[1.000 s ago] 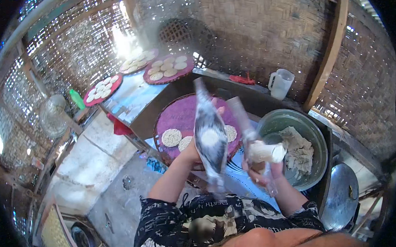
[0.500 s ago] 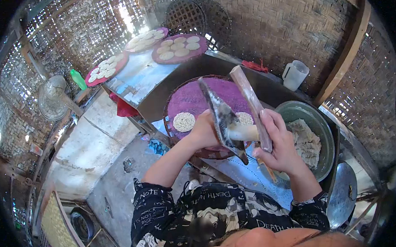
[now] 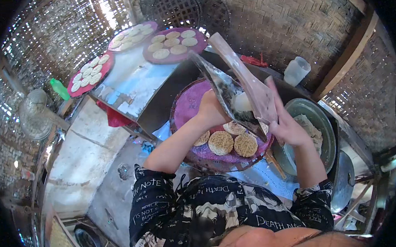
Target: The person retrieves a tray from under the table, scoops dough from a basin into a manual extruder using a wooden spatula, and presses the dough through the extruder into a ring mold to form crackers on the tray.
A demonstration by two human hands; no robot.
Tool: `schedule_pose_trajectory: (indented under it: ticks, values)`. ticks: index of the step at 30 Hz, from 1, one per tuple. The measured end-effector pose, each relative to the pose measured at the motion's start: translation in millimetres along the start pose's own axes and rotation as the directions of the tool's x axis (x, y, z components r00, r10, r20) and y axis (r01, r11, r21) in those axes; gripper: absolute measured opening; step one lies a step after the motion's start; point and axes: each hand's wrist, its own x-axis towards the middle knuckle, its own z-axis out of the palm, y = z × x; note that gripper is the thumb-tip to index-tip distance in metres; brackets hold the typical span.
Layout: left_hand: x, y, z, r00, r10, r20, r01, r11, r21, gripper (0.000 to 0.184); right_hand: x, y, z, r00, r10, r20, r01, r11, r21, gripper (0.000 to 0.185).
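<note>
My left hand (image 3: 213,110) is wrapped round the back of a dark, pointed wooden press piece (image 3: 225,90), held tilted. Against it, my right hand (image 3: 287,123) holds a pale wooden press piece (image 3: 245,78), its fingers extended along the far side. A whitish cylinder (image 3: 242,102) shows between the two pieces. Below them lies a round tray with purple cloth (image 3: 186,107), carrying several round lacy dough discs (image 3: 220,143), partly hidden by my hands and the press. A green basin (image 3: 328,137) with pale dough (image 3: 312,128) stands right of my right hand.
Three cloth-covered trays with discs, one of them red (image 3: 86,76), lie on the table (image 3: 129,98) at the back left. A green bottle (image 3: 60,89) is at far left. A translucent jug (image 3: 297,71) and red item (image 3: 254,61) are at the back right.
The two press pieces have come closer together, and the cylinder between them shows less. More discs are visible at the tray's near side. The view has shifted.
</note>
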Motion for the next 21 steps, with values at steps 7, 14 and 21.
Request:
schedule_pose_trajectory:
  ticks: [7, 14, 21]
  values:
    - [62.2, -7.0, -64.3, 0.904, 0.406, 0.135, 0.234, -0.207, -0.950, 0.088, -42.8, 24.5, -33.8, 0.741, 0.613, 0.273, -0.667, 0.626, 0.405, 0.086]
    - [102.2, -41.5, -4.4, 0.943, 0.330, 0.043, 0.166, -0.356, -0.920, 0.047, -43.5, 29.2, -46.6, 0.681, 0.686, 0.258, -0.716, 0.547, 0.434, 0.083]
    - [95.9, -94.6, 65.3, 0.919, -0.092, 0.385, 0.248, -0.623, -0.742, 0.049, -23.9, 47.2, -56.7, 0.528, 0.827, 0.193, -0.841, 0.477, 0.257, 0.067]
